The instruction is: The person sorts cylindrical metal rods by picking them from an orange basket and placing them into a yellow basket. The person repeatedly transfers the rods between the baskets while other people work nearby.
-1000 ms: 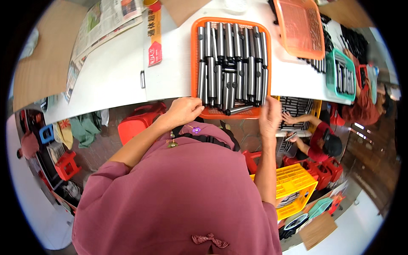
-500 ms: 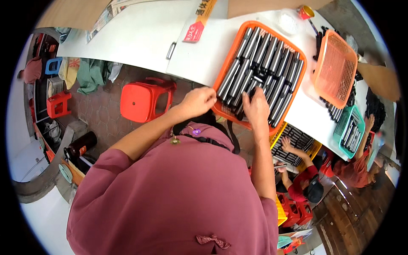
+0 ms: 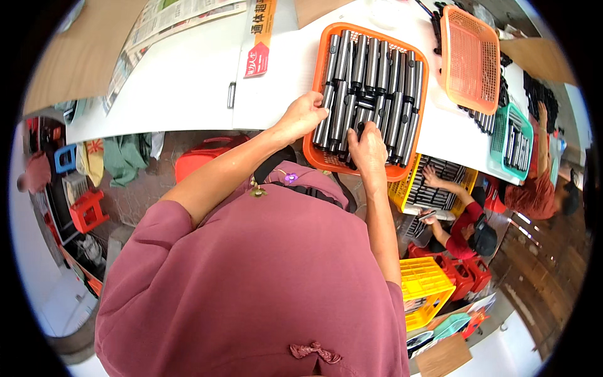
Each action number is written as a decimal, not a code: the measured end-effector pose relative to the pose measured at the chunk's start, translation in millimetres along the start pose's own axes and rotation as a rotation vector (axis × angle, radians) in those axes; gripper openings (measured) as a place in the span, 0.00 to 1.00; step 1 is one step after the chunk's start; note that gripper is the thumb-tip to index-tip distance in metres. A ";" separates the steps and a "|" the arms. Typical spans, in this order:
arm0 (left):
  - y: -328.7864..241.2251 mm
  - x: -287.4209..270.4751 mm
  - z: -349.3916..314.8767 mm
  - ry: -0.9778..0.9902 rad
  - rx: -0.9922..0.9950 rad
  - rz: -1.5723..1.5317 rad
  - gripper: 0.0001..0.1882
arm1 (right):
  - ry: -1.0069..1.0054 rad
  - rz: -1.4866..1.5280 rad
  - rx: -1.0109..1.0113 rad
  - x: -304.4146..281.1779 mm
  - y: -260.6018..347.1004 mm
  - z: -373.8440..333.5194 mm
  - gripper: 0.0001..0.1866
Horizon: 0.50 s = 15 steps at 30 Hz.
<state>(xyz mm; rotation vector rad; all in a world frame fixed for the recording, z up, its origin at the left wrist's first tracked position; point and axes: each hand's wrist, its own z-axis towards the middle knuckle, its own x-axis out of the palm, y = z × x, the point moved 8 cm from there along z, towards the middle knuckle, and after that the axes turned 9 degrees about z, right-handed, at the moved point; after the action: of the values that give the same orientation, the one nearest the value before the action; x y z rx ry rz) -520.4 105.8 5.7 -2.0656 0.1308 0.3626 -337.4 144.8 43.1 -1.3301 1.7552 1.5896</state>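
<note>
An orange plastic basket (image 3: 424, 81) stands on the white table, packed with rows of silver-and-black metal tubes (image 3: 340, 113). At its left rim my left hand (image 3: 304, 117) is closed, thumb and fingers curled against the edge. My right hand (image 3: 369, 151) reaches over the basket's near side, its thumb and fingers closed around a tube (image 3: 363, 115) lying among the others. The fingers hide part of that tube. A small gap between the rows shows just beyond the right fingertips.
An empty orange basket (image 3: 471, 60) and a green basket of tubes (image 3: 527, 135) stand to the right. A co-worker's hand (image 3: 432, 178) rests over a yellow crate (image 3: 402, 195) of tubes. Newspapers (image 3: 182, 22) lie on the table (image 3: 163, 94) at left; a red stool (image 3: 200, 157) stands below.
The whole view has shifted, so the basket appears further left. My left hand stays at the rim. My right hand stays at the tubes, its fingertips slightly nearer the basket's near side.
</note>
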 end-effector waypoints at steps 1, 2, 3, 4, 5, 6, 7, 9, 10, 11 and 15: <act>1.1 1.0 4.3 0.043 0.002 0.039 0.25 | 0.003 -0.010 0.012 0.7 -0.6 -1.2 0.16; 1.7 2.5 5.2 0.110 -0.032 0.014 0.26 | 0.008 -0.020 0.026 2.2 -3.9 -3.7 0.15; -0.9 -0.9 6.2 0.122 -0.024 -0.008 0.26 | 0.014 -0.028 0.041 4.8 -5.8 -6.4 0.14; -3.7 -2.3 6.5 0.141 -0.016 -0.030 0.26 | -0.008 -0.032 0.057 6.4 -5.2 -7.8 0.11; -6.7 -3.2 8.2 0.160 -0.004 -0.054 0.26 | -0.030 -0.064 0.069 11.6 -6.8 -7.9 0.10; -6.0 -3.2 10.3 0.200 -0.012 -0.088 0.27 | -0.067 -0.048 0.074 13.7 -5.1 -8.8 0.11; -6.3 -2.5 11.2 0.240 -0.027 -0.088 0.27 | -0.101 -0.031 0.071 14.7 -1.0 -9.0 0.12; -5.7 -3.7 10.7 0.314 -0.063 -0.079 0.28 | -0.158 0.028 0.065 12.6 7.4 -7.8 0.12; -11.0 -1.3 9.4 0.356 -0.060 -0.107 0.29 | -0.200 0.050 0.066 10.8 7.9 -5.6 0.11; -10.8 -1.2 8.8 0.367 -0.077 -0.091 0.29 | -0.241 0.071 0.064 8.6 8.4 -3.9 0.10; -11.5 -1.2 7.2 0.376 -0.100 -0.052 0.29 | -0.216 0.135 0.179 17.4 -1.3 7.0 0.19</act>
<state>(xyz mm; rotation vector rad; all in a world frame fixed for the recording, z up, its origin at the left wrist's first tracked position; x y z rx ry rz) -520.2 117.7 12.4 -2.2137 0.2891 -0.0558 -346.2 145.1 26.5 -0.9380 1.8346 1.5397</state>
